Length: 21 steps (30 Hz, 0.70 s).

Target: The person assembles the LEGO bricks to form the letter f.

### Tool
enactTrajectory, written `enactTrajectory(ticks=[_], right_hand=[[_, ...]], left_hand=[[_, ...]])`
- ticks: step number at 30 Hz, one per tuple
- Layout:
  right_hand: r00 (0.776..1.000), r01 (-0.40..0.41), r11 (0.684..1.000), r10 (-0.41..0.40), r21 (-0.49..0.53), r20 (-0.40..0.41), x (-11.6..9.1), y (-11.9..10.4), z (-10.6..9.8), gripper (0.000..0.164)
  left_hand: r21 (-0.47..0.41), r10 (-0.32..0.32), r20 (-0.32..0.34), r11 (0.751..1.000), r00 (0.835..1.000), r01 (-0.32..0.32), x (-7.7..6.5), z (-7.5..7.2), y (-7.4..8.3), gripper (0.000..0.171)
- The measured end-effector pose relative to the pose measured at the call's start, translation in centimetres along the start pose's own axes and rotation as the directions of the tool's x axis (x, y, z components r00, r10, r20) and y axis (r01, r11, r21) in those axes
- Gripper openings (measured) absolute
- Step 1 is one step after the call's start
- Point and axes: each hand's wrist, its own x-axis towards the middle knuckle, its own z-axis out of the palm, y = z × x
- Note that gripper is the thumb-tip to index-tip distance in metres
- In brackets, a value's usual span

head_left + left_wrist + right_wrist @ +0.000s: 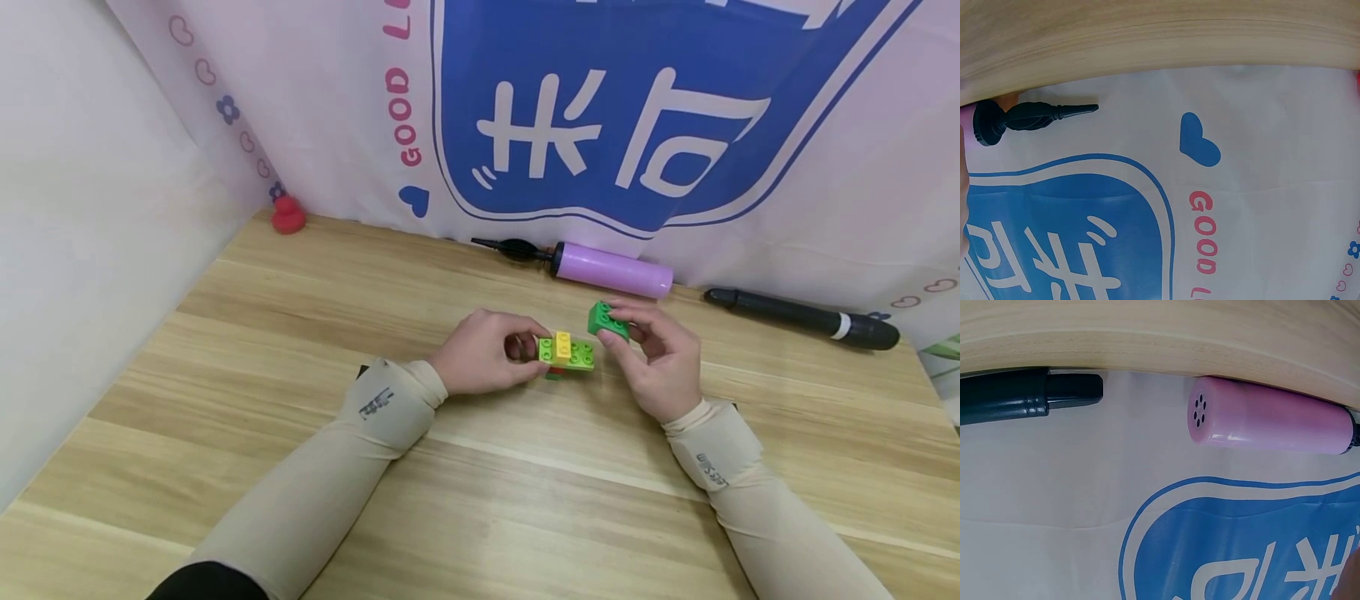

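In the head view my left hand (487, 352) pinches the left end of a small stack of toy building bricks. Its top plate is a lime green brick (585, 356) with round studs, crossed by a narrow yellow brick (563, 347). A bit of red and darker green shows underneath. Just to the right and slightly higher, my right hand (660, 358) holds a green brick (606, 320) between thumb and fingers, studs showing. A small gap separates that brick from the stack. Both wrist views catch only a sliver of a hand at the edge, and no bricks.
Along the back of the wooden table (480, 517) lie a purple hand pump (615, 270) with a black nozzle and a black tube-shaped tool (795, 317). A red knobbed object (288, 215) stands at the far left corner. Behind hangs a printed white cloth (330, 100).
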Motion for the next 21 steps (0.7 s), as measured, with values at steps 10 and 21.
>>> enactTrajectory(ticks=[10,21], right_hand=[[1.0,-0.003,1.0,0.003,0.002,-0.003,0.01,-0.05,0.02,0.032],[1.0,0.007,0.999,-0.008,0.046,0.019,-0.2,-0.28,0.56,0.031]], left_hand=[[0.007,0.012,-0.006,1.0,1.0,-0.012,0.11,0.02,-0.04,0.035],[0.004,0.019,-0.007,1.0,1.0,-0.019,0.03,-0.01,-0.03,0.035]])
